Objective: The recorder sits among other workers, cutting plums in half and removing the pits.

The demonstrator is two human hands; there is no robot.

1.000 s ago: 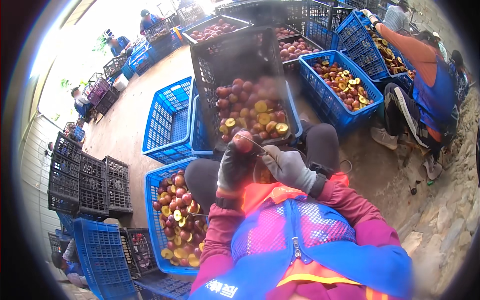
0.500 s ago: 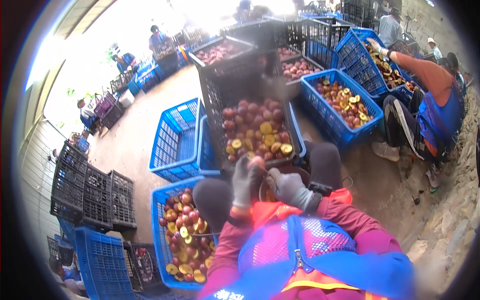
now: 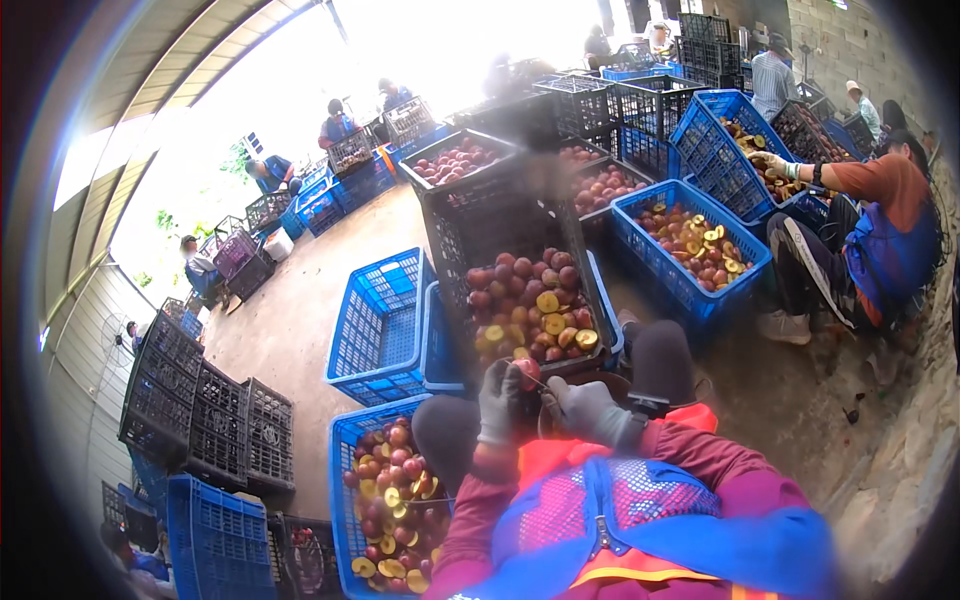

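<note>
My left hand [image 3: 499,410], in a grey glove, is closed around a red plum [image 3: 527,370] held at its fingertips. My gloved right hand [image 3: 590,411] is closed on a thin knife, whose narrow blade [image 3: 541,384] reaches the plum. Just beyond both hands, a tilted black crate [image 3: 452,222] holds whole red plums [image 3: 505,280] and some cut ones with yellow flesh [image 3: 553,323]. Beside my left leg stands a blue crate [image 3: 343,515] of cut plums [image 3: 395,490]. A round container [image 3: 622,384] shows partly behind my right hand.
An empty-looking blue crate [image 3: 375,325] stands left of the black one. To the right is another blue crate [image 3: 690,305] of cut plums, near a seated co-worker [image 3: 880,230] reaching into a tilted blue crate [image 3: 715,165]. Black crates [image 3: 215,415] are stacked at left; a stone wall [image 3: 915,420] runs along the right.
The view has shifted, so the scene sits lower and farther right. Both hands remain together at the plum and knife. The co-worker's arm has lowered somewhat at the tilted crate.
</note>
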